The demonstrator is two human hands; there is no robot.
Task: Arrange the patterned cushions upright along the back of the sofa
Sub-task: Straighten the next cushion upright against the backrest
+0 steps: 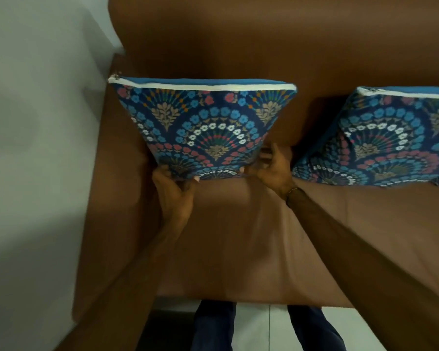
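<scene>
A blue patterned cushion [203, 127] with floral fans and a white zip edge on top stands upright near the left end of the brown sofa [238, 236], close to its backrest. My left hand [174, 196] grips the cushion's lower left corner. My right hand [273, 168] grips its lower right corner. A second cushion [380, 138] of the same pattern leans against the backrest at the right, partly cut off by the frame edge.
The sofa's left armrest [104, 198] runs along a pale wall [36, 148]. The backrest [238, 46] rises behind both cushions. My legs in dark trousers [213, 325] stand on a light tiled floor [259, 325] at the seat's front edge.
</scene>
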